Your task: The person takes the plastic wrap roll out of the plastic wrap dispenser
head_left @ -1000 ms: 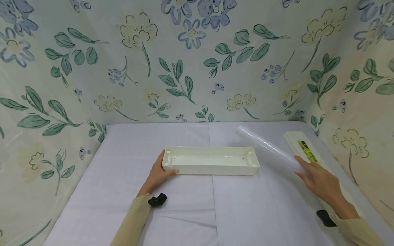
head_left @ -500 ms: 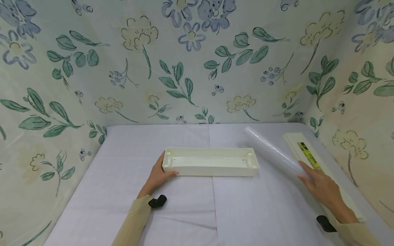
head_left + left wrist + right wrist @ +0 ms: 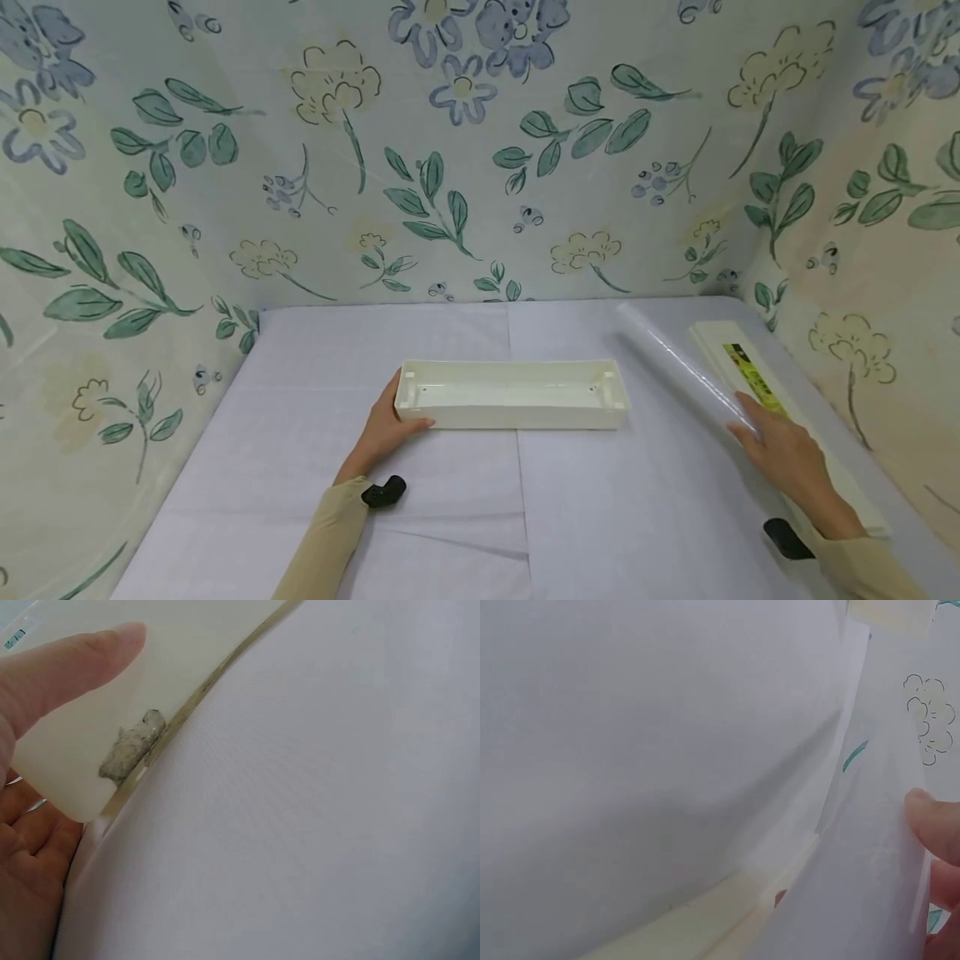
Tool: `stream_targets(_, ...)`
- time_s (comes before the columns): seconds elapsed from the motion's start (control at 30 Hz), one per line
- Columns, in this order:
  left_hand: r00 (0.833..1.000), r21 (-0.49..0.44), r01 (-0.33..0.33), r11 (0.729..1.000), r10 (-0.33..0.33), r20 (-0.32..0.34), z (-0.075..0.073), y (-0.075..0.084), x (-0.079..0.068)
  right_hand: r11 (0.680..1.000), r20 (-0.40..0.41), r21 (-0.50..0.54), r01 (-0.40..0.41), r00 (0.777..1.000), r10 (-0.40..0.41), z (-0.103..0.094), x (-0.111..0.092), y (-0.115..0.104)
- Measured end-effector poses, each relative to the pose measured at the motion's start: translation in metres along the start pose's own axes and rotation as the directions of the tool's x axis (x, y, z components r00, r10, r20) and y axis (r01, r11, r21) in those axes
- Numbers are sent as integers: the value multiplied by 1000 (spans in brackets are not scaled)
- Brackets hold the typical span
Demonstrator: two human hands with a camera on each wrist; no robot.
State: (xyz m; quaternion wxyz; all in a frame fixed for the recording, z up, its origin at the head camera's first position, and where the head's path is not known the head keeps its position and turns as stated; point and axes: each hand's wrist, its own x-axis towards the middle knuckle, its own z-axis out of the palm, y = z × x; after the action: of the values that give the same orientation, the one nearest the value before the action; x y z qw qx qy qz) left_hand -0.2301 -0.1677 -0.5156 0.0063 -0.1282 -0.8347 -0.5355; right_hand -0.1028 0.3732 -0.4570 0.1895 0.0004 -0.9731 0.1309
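An open, off-white rectangular box (image 3: 510, 418), long and shallow, sits mid-table in the head view. My left hand (image 3: 384, 429) grips its left end, with the thumb (image 3: 82, 664) laid on the front wall. A grey, crumpled patch (image 3: 133, 746) shows near that wall's lower edge in the left wrist view. On the right, my right hand (image 3: 787, 457) holds the near end of a clear roll of plastic film (image 3: 678, 362), which points away and to the left. In the right wrist view, the thumb (image 3: 934, 821) presses along the film's side.
A long off-white lid-like piece (image 3: 842, 479) with a yellow-green label (image 3: 753, 379) lies along the table's right side, partly behind the right hand. White cloth (image 3: 450, 533) covers the table. Flower-printed fabric (image 3: 465, 167) rises behind it and at both sides.
The roll's far end has swung to the right, away from the box, and my right hand has shifted slightly right. My left hand and the box stay in place.
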Motion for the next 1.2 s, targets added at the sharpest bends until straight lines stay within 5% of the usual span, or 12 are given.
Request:
stream_targets(0.67,1000,7,-18,1000,18,4,0,2,-1,974,196,-56,-218,954,225,-7,7,-12)
stream_targets(0.97,1000,11,-8,1000,8,7,-2,4,0,982,189,-72,-174,965,184,-7,12,-13)
stream_targets(1.2,1000,16,-20,1000,20,3,-1,2,0,983,359,-69,-168,916,182,-8,16,-8)
